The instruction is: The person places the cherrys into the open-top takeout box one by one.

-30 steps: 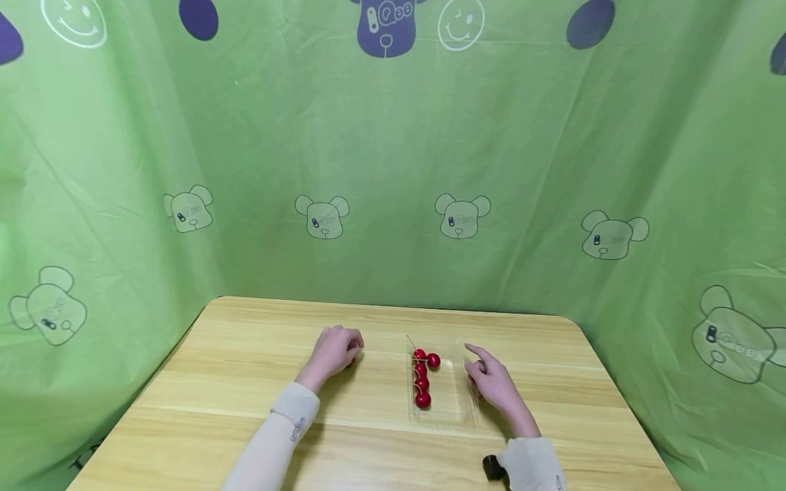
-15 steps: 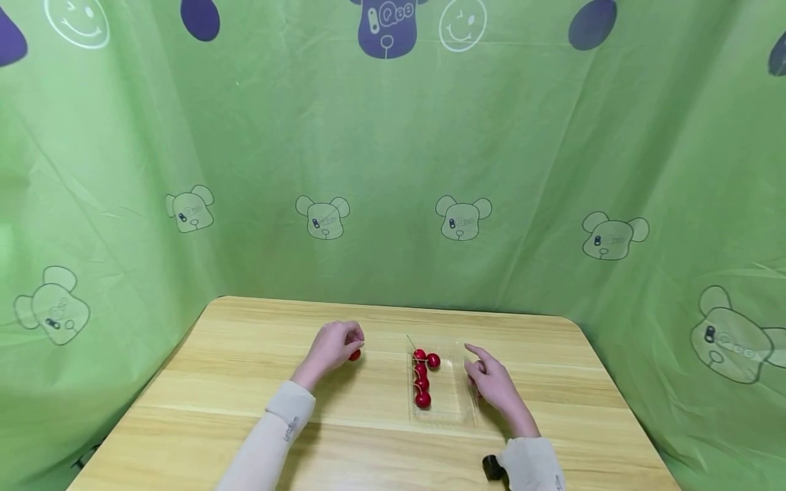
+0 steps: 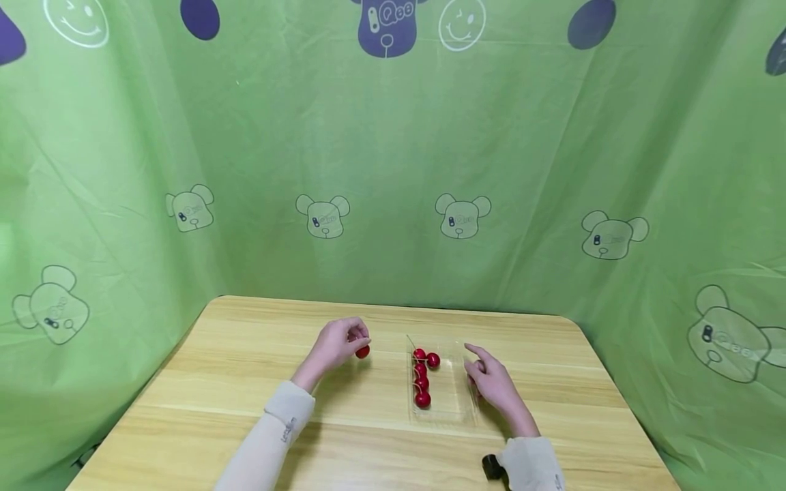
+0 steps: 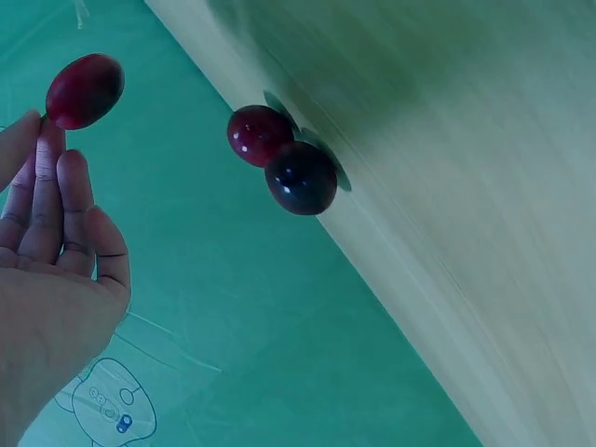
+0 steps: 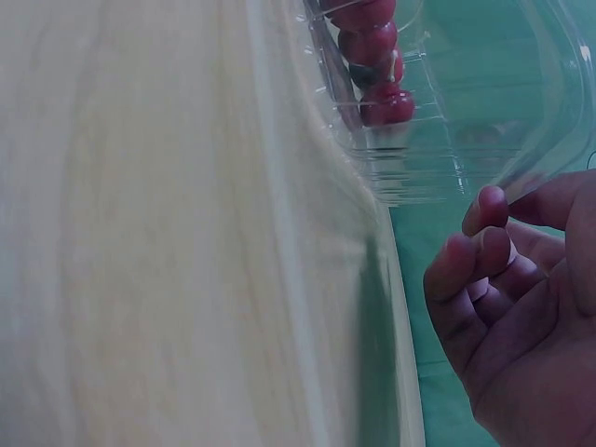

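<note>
My left hand pinches a red cherry by its stem end between thumb and fingers, left of the plastic box. In the left wrist view this cherry hangs off the fingertips, and two more dark red cherries touch each other on the table; the left hand hides them from the head view. Several cherries stand in a line along the left side of the clear plastic box, with one beside the line. My right hand holds the box's right edge, index finger stretched along it.
The wooden table has rounded far corners. A green patterned curtain surrounds it at the back and both sides. A small black object sits at the right sleeve.
The left hand has lifted slightly and shifted right with the cherry, which shows more fully now. The right hand, the box and the cherries in it have stayed in place.
</note>
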The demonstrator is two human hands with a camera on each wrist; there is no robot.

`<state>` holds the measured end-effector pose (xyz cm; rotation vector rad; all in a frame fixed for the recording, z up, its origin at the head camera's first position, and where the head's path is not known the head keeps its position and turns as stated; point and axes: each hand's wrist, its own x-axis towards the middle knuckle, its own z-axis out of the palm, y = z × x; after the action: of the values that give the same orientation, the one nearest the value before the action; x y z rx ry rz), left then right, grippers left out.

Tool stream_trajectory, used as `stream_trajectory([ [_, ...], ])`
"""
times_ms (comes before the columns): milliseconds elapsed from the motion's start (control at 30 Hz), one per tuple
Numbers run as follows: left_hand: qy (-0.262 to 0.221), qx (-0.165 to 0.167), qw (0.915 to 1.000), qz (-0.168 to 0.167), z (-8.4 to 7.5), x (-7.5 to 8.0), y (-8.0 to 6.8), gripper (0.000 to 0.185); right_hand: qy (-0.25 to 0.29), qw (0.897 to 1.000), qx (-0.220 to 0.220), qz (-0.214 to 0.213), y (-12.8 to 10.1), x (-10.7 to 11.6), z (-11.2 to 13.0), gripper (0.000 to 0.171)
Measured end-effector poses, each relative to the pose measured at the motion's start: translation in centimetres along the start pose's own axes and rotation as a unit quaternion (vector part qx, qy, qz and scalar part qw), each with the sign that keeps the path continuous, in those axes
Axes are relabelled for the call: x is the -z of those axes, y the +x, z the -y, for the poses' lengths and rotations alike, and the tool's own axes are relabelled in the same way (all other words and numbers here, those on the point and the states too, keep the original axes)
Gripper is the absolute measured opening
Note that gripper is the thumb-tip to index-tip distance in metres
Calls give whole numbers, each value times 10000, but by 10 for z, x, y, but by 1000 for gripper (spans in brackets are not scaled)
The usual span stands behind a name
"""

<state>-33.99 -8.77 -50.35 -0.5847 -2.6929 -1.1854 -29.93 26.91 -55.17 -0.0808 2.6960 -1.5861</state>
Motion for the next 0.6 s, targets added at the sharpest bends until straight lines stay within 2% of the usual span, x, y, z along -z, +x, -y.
stream_trajectory([
  [133,-343,-13,9994,-7,-1,-1,0,10,1,10000,4,-4,0,0,0,50],
  [400,-544,-129,9984,-91,-6,0,-1,12,-2,10000,-30,1,0,0,-1,50],
  [600,-967,-72,9953,-59,-15,-1,-3,13,-45,10000,12,-16,-1,-1,0,50],
])
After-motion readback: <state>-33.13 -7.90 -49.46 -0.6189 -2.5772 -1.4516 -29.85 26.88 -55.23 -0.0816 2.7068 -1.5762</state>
